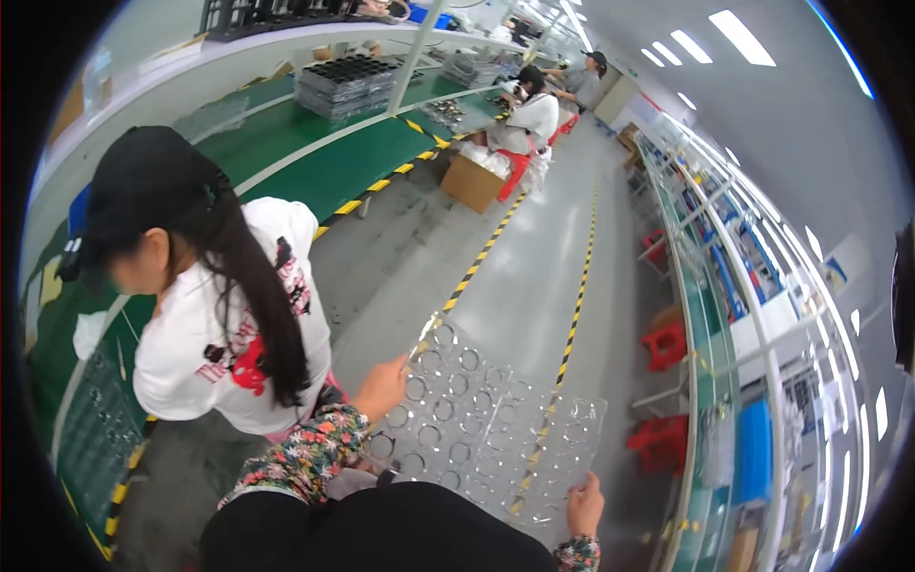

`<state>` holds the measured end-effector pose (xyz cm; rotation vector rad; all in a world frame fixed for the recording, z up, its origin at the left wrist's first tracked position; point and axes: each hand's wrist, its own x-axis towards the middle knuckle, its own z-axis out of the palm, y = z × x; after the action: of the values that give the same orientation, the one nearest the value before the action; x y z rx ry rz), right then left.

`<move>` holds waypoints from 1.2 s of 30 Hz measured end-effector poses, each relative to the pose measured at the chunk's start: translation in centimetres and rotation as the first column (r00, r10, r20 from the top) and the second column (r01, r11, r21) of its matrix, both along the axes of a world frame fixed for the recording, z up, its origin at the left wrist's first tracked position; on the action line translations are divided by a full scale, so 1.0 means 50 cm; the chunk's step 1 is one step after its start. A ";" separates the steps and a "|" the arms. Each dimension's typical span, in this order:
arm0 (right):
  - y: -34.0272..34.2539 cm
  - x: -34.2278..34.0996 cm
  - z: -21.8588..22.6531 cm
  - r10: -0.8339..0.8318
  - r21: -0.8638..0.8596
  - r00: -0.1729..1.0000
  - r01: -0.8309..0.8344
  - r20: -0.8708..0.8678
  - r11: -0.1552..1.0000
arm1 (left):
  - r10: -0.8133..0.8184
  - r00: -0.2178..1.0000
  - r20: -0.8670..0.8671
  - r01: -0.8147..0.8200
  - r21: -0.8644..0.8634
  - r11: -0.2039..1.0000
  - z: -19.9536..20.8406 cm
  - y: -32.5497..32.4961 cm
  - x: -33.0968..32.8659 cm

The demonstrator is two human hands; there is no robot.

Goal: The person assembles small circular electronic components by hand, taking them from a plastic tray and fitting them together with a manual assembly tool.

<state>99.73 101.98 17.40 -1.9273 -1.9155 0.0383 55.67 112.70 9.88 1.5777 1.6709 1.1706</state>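
Between my two hands hangs a clear plastic tray [486, 419] with rows of round pockets, held out over the grey floor. My left hand [383, 386] grips its left edge, fingers closed on the rim. At the right edge, my right hand [584, 505] pinches the near corner. Dark rings show in some pockets on the left side; whether they are parts or pocket rims is hard to tell. Floral sleeves [305, 453] cover my forearms.
Close on my left, a person in a white shirt [248, 315] works at a green bench [315, 157]. Stacked trays [348, 86] stand on it. Beyond are a cardboard box [472, 181] and seated workers. Red stools [658, 443] line the right-hand bench [710, 334].
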 end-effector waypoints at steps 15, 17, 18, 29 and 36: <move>0.893 -0.128 0.025 0.487 -0.090 0.872 -0.482 0.043 0.872 | 0.581 0.814 -0.001 -0.580 0.069 0.812 -0.044 0.358 -0.081; 1.003 -0.186 0.024 0.563 -0.115 0.826 -0.556 0.030 0.823 | 0.675 0.738 -0.012 -0.675 0.018 0.738 -0.040 0.382 -0.108; 1.055 -0.217 0.023 0.600 -0.124 0.800 -0.593 0.022 0.795 | 0.705 0.709 -0.022 -0.705 0.008 0.709 -0.037 0.395 -0.123; 1.465 -0.655 -0.011 0.801 -0.114 0.591 -0.793 0.094 0.598 | 0.891 0.448 -0.075 -0.892 0.029 0.451 -0.075 0.583 -0.394; 1.629 -0.982 -0.047 0.901 -0.146 0.396 -0.895 0.178 0.423 | 0.964 0.237 -0.123 -0.970 -0.079 0.228 -0.122 0.642 -0.529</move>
<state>50.62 183.44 15.07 -0.6385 -2.9079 0.1609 29.23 144.81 3.80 0.2155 2.8346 1.4557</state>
